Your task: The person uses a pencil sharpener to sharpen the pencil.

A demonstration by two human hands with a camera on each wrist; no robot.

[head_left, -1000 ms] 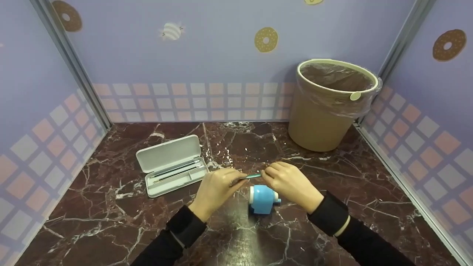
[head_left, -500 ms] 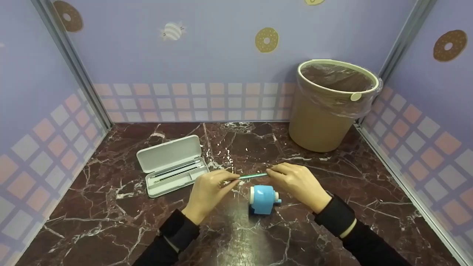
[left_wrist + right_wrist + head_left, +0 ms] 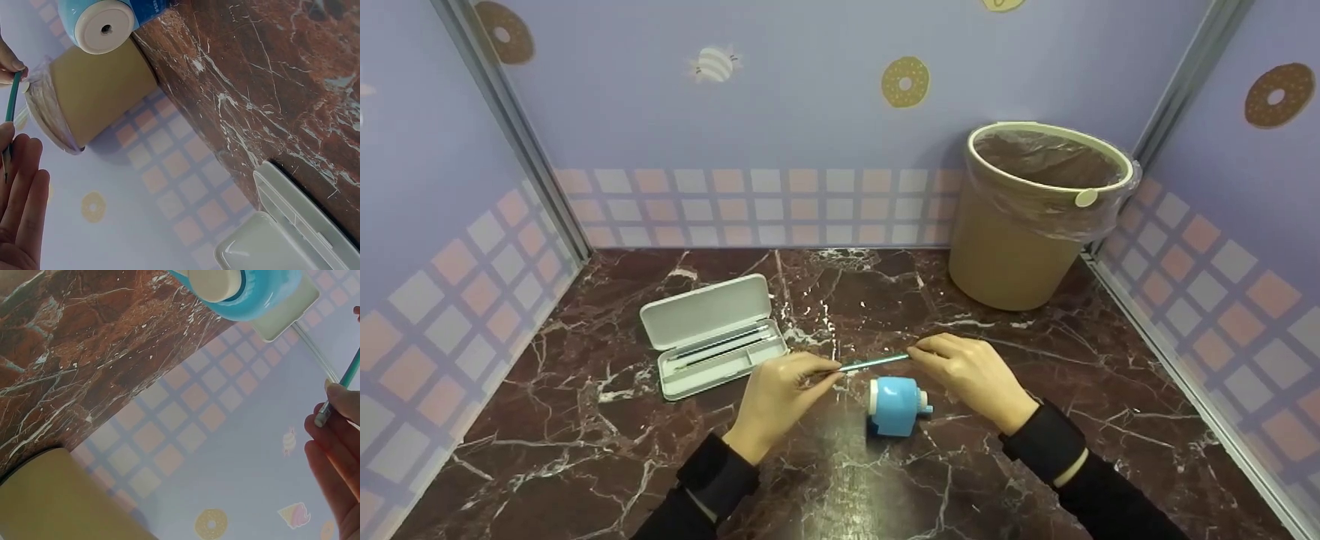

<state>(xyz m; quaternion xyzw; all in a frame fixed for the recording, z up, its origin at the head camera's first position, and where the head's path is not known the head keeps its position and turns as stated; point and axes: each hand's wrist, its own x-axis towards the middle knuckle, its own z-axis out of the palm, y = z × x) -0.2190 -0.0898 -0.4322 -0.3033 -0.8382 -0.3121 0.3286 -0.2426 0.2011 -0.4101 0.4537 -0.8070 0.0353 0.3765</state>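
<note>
A teal pencil (image 3: 874, 363) spans the gap between both hands, above and just behind the pencil sharpener. My left hand (image 3: 776, 397) pinches its left end between thumb and fingers; in the left wrist view the dark pointed tip (image 3: 6, 169) sticks out past them. My right hand (image 3: 979, 379) pinches the other end, where the right wrist view shows a pale eraser (image 3: 322, 419) in a metal band. Below stands the blue pencil sharpener (image 3: 895, 406), its crank side facing right. The left wrist view shows the hole in its white round face (image 3: 105, 27).
An open white pencil case (image 3: 706, 311) holding a few pencils (image 3: 727, 345) lies left of centre. At the back right stands a tan waste bin (image 3: 1009, 255) with a plastic liner. White specks dot the marble table (image 3: 607, 480) behind the hands. Patterned walls enclose it.
Both hands have moved apart, the left leftward and the right rightward, exposing more of the pencil between them. The sharpener, case and bin have stayed in place.
</note>
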